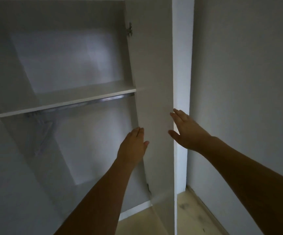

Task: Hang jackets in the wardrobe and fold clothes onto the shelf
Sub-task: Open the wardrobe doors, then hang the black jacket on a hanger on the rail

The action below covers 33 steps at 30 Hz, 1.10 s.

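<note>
Wardrobe (55, 68) stands open, its shelf (79, 99) above a metal rail (93, 102) with hangers (42, 133) near the rail's left end. Both hands are flat, fingers straight: left hand (134, 143) on the door's (154, 82) inner face, right hand (184, 129) at its outer edge.
</note>
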Available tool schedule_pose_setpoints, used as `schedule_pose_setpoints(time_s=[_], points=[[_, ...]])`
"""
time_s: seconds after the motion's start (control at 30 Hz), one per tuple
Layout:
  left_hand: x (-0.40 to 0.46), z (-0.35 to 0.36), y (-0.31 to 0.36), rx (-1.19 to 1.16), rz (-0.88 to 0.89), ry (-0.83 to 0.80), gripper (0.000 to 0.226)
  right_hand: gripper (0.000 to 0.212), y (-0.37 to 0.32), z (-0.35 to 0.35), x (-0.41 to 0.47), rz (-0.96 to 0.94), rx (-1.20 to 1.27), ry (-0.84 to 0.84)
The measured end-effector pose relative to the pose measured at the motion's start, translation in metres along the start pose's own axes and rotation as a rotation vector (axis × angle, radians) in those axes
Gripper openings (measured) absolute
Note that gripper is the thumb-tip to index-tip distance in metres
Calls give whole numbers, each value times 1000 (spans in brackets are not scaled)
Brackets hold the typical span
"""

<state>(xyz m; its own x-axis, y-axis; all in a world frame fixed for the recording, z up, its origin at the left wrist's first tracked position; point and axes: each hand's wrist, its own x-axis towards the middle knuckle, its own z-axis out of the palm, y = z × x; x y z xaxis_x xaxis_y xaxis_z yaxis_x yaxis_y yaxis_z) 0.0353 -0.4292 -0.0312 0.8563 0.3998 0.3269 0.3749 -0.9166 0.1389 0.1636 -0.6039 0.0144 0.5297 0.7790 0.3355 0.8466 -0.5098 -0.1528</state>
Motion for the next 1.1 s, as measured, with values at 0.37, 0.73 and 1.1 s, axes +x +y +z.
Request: schedule_pose_setpoints(time_s=[0.37, 0.73, 1.1], points=[[-92, -12, 46, -45, 318, -71, 61, 67, -41, -24, -183, 382, -63, -68], [-257, -3, 260, -195, 667, -154, 57, 65, -23, -85, -483, 767, -85, -42], [-469, -14, 446, -304, 935, -253, 59, 65, -37, -138, -766, 1059, -24, -56]])
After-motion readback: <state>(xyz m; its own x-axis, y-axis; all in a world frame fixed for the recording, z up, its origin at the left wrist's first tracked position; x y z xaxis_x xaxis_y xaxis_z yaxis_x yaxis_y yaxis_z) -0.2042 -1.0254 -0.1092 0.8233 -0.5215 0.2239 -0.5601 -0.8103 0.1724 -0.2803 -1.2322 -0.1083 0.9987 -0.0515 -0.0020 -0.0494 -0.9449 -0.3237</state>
